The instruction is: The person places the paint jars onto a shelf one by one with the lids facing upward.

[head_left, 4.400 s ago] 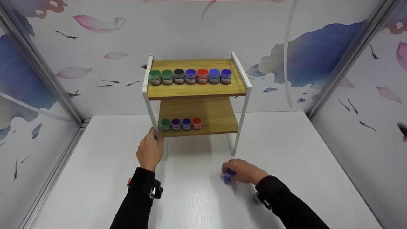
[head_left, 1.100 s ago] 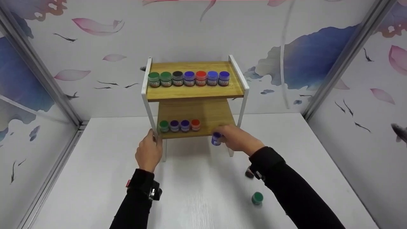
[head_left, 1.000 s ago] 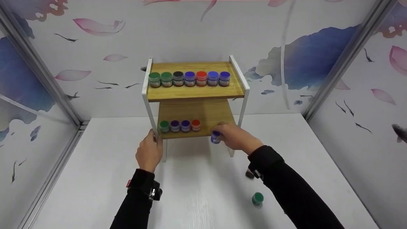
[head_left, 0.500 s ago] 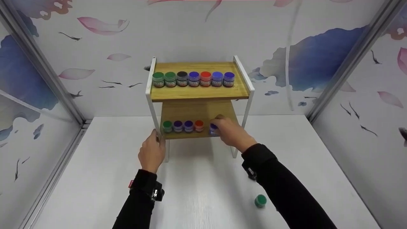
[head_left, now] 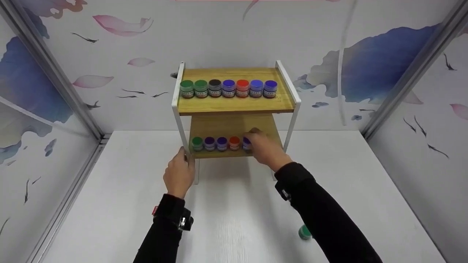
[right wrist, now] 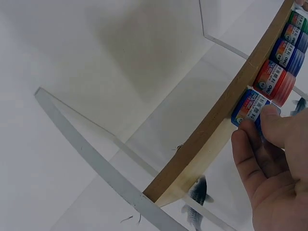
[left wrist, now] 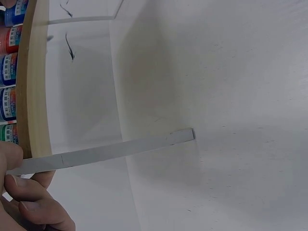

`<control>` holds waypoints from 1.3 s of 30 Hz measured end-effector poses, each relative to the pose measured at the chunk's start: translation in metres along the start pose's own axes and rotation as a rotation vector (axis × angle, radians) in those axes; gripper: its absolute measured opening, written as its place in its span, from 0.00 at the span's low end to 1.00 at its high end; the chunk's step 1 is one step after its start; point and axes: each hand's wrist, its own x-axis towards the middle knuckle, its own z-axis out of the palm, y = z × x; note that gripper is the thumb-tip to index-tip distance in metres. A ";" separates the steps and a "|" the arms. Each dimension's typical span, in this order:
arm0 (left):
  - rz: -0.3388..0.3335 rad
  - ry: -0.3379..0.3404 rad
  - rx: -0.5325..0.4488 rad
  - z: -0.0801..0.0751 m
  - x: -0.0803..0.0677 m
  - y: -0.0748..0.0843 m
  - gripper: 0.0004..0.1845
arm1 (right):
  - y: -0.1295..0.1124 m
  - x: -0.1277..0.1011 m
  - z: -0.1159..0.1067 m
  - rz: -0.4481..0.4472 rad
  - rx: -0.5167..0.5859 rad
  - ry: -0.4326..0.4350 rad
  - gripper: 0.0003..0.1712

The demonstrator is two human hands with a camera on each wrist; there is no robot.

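Observation:
My right hand (head_left: 268,148) holds a blue-lidded paint jar (right wrist: 248,107) between thumb and fingers on the lower shelf (head_left: 219,155). The jar stands at the right end of a row, close beside a red paint jar (right wrist: 274,83). Farther left in that row are two purple-lidded jars (head_left: 222,143) and a green-lidded jar (head_left: 197,143). My left hand (head_left: 179,174) grips the white front leg (left wrist: 96,155) of the two-tier rack at its left side, level with the lower shelf.
The upper shelf (head_left: 234,106) carries a row of several paint jars (head_left: 229,88) with green, black, blue and red lids. A loose green-lidded jar (head_left: 304,232) is on the white table (head_left: 226,219), partly behind my right sleeve. Patterned walls enclose the table.
My right hand has carried the blue-lidded jar from the table up to the lower shelf, then left against the red jar. My left hand keeps its grip on the rack leg.

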 end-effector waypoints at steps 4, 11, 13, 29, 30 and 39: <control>0.010 -0.005 -0.009 0.000 0.000 0.002 0.11 | 0.000 0.001 -0.001 0.018 0.002 -0.005 0.20; 0.020 0.018 -0.013 0.000 0.000 -0.001 0.11 | -0.001 0.001 0.001 0.010 0.049 0.026 0.19; 0.017 0.013 -0.012 0.000 0.000 -0.001 0.12 | -0.001 0.001 0.003 0.014 0.061 0.031 0.19; 0.008 0.002 -0.012 0.001 0.000 -0.001 0.12 | -0.002 -0.002 0.001 0.036 0.126 0.030 0.23; 0.008 0.001 -0.012 0.000 -0.001 -0.001 0.11 | -0.001 -0.002 0.000 0.035 0.131 0.034 0.24; 0.015 0.016 -0.013 -0.001 0.000 -0.003 0.11 | 0.005 -0.010 -0.007 -0.020 0.140 0.128 0.26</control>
